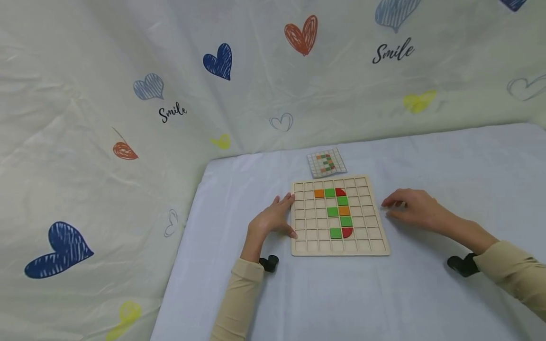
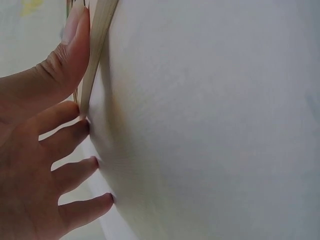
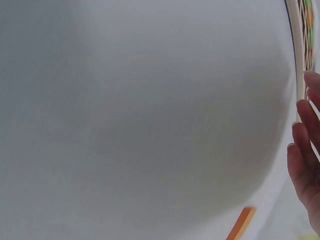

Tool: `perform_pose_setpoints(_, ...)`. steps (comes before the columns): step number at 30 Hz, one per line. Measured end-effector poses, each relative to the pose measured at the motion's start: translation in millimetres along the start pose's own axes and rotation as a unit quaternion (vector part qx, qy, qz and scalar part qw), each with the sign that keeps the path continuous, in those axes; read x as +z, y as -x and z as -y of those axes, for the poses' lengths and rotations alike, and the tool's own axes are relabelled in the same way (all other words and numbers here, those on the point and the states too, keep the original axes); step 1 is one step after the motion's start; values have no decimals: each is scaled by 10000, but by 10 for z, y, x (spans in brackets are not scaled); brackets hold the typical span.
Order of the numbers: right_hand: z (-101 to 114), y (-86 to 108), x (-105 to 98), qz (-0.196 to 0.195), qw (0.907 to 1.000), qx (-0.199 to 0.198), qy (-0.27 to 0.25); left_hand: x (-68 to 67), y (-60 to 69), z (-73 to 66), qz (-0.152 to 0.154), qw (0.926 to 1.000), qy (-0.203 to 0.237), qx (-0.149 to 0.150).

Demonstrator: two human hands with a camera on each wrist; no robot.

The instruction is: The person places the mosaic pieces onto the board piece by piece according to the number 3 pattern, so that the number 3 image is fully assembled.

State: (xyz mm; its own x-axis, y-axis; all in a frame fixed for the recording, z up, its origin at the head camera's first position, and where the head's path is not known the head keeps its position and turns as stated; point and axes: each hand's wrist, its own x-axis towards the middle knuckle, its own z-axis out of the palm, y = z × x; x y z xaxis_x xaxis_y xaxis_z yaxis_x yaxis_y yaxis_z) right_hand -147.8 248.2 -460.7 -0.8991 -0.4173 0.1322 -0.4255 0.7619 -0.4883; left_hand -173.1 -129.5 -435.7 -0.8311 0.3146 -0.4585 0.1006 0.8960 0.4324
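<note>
A wooden grid board (image 1: pixel 311 246) lies flat on the table. In its squares sit several green tiles (image 1: pixel 346 221), orange tiles (image 1: pixel 343 210) and rounded red tiles (image 1: pixel 347 232), laid out like a figure 3. My left hand (image 1: pixel 269 219) is spread at the board's left edge; in the left wrist view its thumb (image 2: pixel 75 45) rests against the wooden rim, fingers stretched toward the cloth. Just off the right edge hovers my right hand (image 1: pixel 413 208), fingers loosely bent, nothing visible between them. An orange piece (image 3: pixel 242 223) lies on the cloth in the right wrist view.
Behind the board lies a small pattern card (image 1: pixel 315 166) showing a similar coloured figure on a grid. White cloth (image 1: pixel 324 298) covers the table. A pale curtain (image 1: pixel 251 94) printed with hearts and "Smile" hangs at the back and left.
</note>
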Motion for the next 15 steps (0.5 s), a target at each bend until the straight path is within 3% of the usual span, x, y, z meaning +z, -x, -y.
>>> perform_pose_setpoints(8, -274, 116, -90, -588, 9978, -71, 284, 0, -5, 7, 24, 10000, -3, 21)
perform_pose_setpoints(15, -457, 212, -178, -762, 9959, 11, 492, -11, 9, 2, 32, 10000, 3, 15)
